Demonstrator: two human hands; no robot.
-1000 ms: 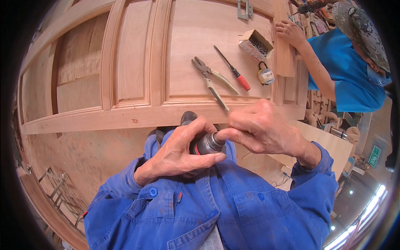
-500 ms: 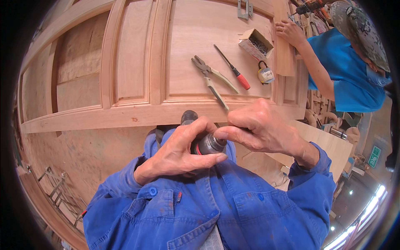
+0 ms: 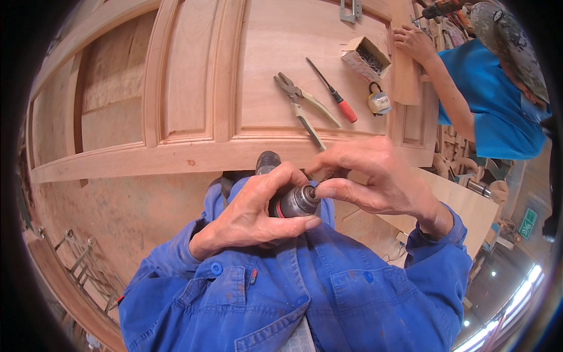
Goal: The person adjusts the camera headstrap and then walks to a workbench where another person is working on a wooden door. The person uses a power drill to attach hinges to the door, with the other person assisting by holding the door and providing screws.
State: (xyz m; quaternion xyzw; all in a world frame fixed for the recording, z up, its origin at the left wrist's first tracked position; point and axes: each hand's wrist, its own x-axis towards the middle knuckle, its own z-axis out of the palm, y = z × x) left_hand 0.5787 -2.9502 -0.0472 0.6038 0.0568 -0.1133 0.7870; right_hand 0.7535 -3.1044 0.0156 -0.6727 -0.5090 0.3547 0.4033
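My left hand (image 3: 252,208) is wrapped round a black power drill (image 3: 296,202) with a red ring, held in front of my chest. The drill's open chuck end faces right. At its mouth my right hand (image 3: 375,182) pinches a small dark bit (image 3: 335,174), mostly hidden by the fingers. Beyond my hands, a pair of pliers (image 3: 297,97) with pale handles lies on a wooden panel door (image 3: 193,158). Alongside are a red-handled screwdriver (image 3: 346,110) and a tape measure (image 3: 379,103).
An open carton of screws (image 3: 366,58) and a metal hinge (image 3: 350,10) also rest on the door. At the right a co-worker in a blue shirt (image 3: 492,100) has a hand on the door's end. Another drill (image 3: 440,9) shows at the top right.
My right hand's fingers have drawn slightly back from the chuck, so its mouth and the small dark bit now show. My left hand keeps its hold on the drill.
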